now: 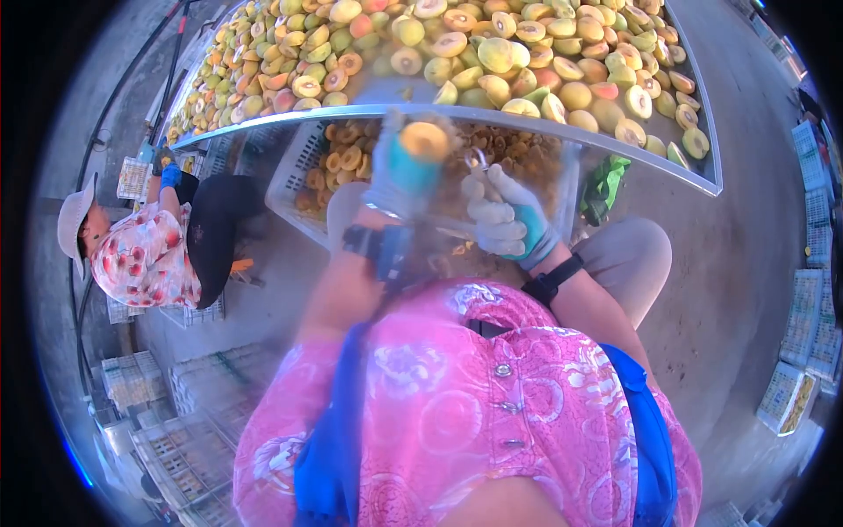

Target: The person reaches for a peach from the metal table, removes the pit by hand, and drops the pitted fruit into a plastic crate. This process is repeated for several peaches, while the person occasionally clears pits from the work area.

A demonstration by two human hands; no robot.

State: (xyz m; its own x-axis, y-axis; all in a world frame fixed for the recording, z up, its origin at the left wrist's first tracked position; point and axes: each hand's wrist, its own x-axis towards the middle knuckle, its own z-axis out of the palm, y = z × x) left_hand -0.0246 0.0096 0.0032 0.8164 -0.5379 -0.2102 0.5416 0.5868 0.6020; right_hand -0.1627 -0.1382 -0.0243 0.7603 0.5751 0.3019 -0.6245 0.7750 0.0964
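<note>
My left hand [397, 180], in a white and teal glove, is closed on a yellow peach half [425, 140] just below the front edge of the metal tray [386, 111]. Motion blurs this hand. To its right, my right hand [509, 218], gloved the same way, grips a small pitting tool; its curved metal end [477, 160] points up toward the tray, and the handle is mostly hidden by my fingers. Halved peaches [496, 54] are heaped on the tray, many with the pit side showing.
Beneath the tray, a white plastic crate [285, 180] holds peach halves, and brownish pieces [518, 154] lie right of it. A green bag [606, 189] is beyond my right knee. A seated co-worker [145, 250] is at left. Stacked crates [198, 439] stand at lower left, others [806, 307] at right.
</note>
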